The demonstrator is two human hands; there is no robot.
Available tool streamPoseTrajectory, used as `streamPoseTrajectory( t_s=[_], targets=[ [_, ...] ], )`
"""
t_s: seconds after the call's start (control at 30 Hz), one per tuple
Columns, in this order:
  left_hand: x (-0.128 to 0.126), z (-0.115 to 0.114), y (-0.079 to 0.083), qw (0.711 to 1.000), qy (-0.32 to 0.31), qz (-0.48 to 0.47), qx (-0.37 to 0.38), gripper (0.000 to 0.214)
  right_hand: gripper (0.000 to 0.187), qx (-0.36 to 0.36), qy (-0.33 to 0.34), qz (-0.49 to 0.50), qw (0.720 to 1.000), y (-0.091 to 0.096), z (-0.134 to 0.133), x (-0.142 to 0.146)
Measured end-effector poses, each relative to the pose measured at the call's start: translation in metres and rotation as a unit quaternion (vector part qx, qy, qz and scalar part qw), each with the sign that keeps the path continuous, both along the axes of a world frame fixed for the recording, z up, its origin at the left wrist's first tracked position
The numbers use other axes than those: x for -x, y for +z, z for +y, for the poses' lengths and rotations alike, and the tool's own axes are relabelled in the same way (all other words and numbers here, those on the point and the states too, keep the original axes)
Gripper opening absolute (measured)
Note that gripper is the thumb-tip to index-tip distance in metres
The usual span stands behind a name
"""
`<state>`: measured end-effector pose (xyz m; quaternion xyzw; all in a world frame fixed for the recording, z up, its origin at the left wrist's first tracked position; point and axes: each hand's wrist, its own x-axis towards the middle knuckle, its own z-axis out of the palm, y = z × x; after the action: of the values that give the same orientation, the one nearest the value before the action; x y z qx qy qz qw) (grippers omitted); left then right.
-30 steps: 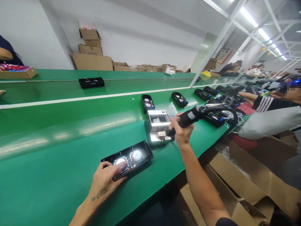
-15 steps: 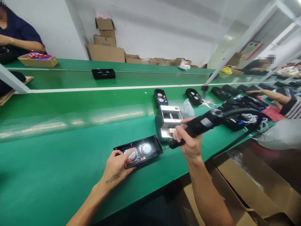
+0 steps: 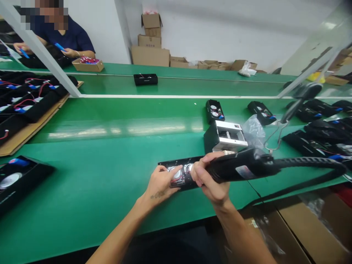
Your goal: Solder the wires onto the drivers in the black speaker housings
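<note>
Right hand (image 3: 210,181) is gripping the black corded electric screwdriver (image 3: 242,169); left hand (image 3: 162,182), fingers spread, is pinning the open black plastic speaker housing (image 3: 178,172) on the green table (image 3: 96,172). Judgement: keep housing pinned flat, driver square to screw.

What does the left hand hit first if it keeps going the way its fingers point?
Probably nothing new: the left hand already rests its fingers on the open speaker housing. Straight on, up and right, the right hand with the electric screwdriver comes next, though depth is unclear.
</note>
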<state>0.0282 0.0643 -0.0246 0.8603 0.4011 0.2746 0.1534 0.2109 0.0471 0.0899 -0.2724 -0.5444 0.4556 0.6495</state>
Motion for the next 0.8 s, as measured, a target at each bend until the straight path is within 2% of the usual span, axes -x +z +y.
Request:
streamPoseTrajectory(
  t_s=[0.23,0.4,0.57,0.7,0.8],
  targets=[
    [-0.001,0.001,0.002,1.000,-0.012,-0.012,-0.002,0.059,0.022,0.028,-0.014,-0.038,0.999,-0.008,0.002,0.012],
    [-0.003,0.001,0.004,1.000,0.002,-0.013,-0.025,0.050,0.021,0.030,0.010,-0.035,0.999,-0.007,0.008,0.017],
    [-0.005,-0.001,0.009,0.999,0.012,-0.010,-0.029,0.040,0.021,0.039,-0.009,-0.070,0.997,-0.009,0.008,0.021],
    [-0.007,-0.002,0.015,1.000,0.000,-0.022,-0.020,0.009,0.021,0.020,-0.038,-0.128,0.991,-0.011,0.006,0.024],
    [-0.007,-0.003,0.018,0.999,-0.003,-0.029,-0.019,0.017,0.020,-0.020,-0.052,-0.176,0.983,-0.008,0.005,0.024]
  ],
)
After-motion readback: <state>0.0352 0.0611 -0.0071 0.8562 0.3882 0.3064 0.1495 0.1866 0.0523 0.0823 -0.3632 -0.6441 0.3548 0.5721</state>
